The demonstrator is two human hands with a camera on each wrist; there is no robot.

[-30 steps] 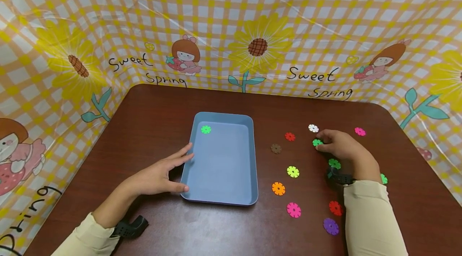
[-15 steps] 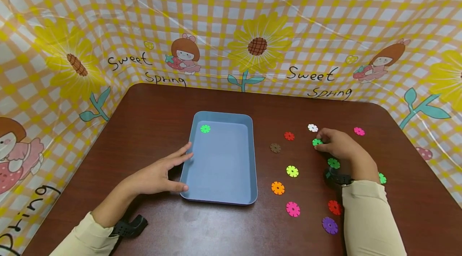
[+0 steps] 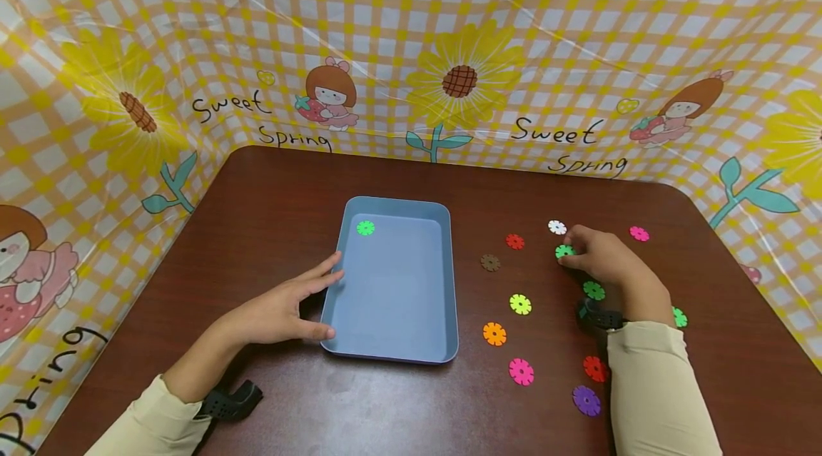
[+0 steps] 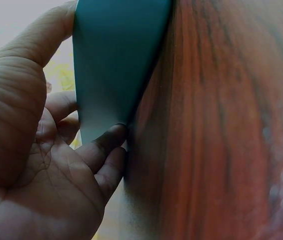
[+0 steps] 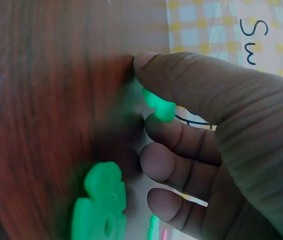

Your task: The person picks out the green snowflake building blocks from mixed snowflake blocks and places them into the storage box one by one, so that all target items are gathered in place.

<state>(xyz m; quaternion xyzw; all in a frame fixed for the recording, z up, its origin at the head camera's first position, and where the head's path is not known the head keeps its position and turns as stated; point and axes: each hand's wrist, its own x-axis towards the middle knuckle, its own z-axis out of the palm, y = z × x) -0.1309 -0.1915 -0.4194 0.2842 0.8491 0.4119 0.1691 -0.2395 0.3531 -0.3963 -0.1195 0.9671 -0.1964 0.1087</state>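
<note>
A blue rectangular tray (image 3: pixel 393 285) stands on the table. My left hand (image 3: pixel 276 315) rests against its left side with fingers spread and mostly straight; the left wrist view shows the thumb at the rim and fingertips along the tray wall (image 4: pixel 116 55). One bright green notched plastic disc (image 3: pixel 365 228) lies inside, near the tray's far left corner. On the right, my right hand (image 3: pixel 606 256) pinches another green disc (image 3: pixel 564 251) at table level, between thumb and fingers. In the right wrist view this disc (image 5: pixel 162 107) is partly hidden by the thumb.
Around the right hand lie several discs: white (image 3: pixel 556 227), red (image 3: pixel 515 241), brown (image 3: pixel 490 262), yellow (image 3: pixel 520 304), orange (image 3: pixel 494 334), pink (image 3: pixel 521 372), purple (image 3: pixel 586 400) and green (image 3: pixel 594 290). A checked cloth (image 3: pixel 379 28) stands behind the dark wooden table (image 3: pixel 276 192).
Both hands keep practically the same places. The right fingers stay at the green disc, which has not visibly moved over the table; the view has shifted very slightly.
</note>
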